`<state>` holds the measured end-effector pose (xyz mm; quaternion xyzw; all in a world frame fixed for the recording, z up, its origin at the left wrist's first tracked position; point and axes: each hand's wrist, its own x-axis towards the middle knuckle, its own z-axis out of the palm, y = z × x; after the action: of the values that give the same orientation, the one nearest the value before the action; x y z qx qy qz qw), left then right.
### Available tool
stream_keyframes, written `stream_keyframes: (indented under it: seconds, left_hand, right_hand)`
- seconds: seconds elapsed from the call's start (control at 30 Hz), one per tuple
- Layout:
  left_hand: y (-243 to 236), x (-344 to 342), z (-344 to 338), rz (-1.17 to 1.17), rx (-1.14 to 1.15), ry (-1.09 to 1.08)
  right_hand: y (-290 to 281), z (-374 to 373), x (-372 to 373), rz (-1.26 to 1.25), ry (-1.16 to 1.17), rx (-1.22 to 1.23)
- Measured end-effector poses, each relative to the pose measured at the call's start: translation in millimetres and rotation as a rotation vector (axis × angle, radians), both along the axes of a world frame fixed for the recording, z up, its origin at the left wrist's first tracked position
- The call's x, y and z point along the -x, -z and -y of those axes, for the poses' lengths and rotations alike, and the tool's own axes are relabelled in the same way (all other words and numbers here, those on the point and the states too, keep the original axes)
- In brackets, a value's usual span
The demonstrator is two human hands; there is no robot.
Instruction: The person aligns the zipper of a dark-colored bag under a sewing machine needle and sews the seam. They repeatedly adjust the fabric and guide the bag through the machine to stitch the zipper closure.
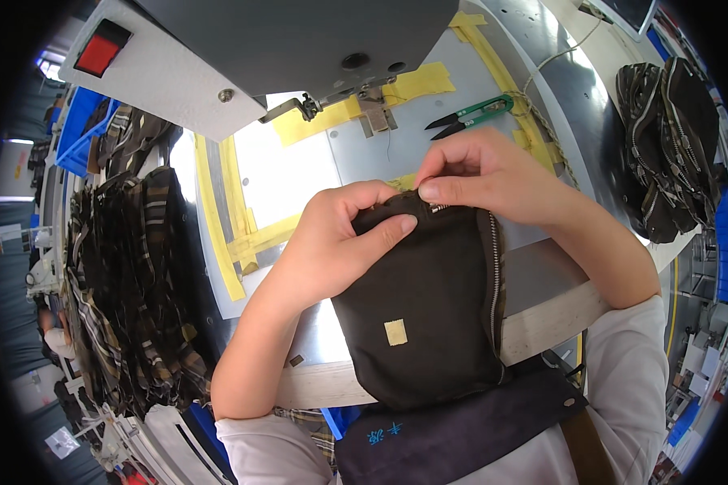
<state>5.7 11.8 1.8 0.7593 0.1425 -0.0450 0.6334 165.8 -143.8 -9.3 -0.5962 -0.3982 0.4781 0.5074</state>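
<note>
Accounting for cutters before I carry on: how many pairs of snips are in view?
1: the green-handled snips, lying on the table just beyond the right hand. More could be hidden under the piled cloth.

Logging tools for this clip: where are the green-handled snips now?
In the head view, the green-handled snips lie above and right of centre on the grey work surface, just beyond the right hand.
</note>
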Motion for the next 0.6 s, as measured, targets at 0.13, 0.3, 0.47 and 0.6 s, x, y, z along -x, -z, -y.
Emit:
stream_keyframes:
  seconds: [0.13, 0.3, 0.47, 0.6]
  left_hand:
    - [1.6, 0.0, 0.8, -0.017, -0.045, -0.033]
    - [2.8, 1.1, 3.5, 0.021, -0.12, -0.052]
    - [2.4, 1.4, 3.8, 0.017, -0.156, -0.032]
    - [-0.6, 1.5, 3.4, 0.005, -0.162, -0.027]
  right_hand:
    - [1.5, 1.2, -2.6, -0.033, 0.015, 0.002]
    - [2.9, 3.2, -2.7, -0.001, 0.026, -0.022]
    - [6.3, 5.7, -0.7, 0.071, 0.036, -0.05]
    - [0.8, 4.8, 0.3, 0.099, 0.001, 0.0]
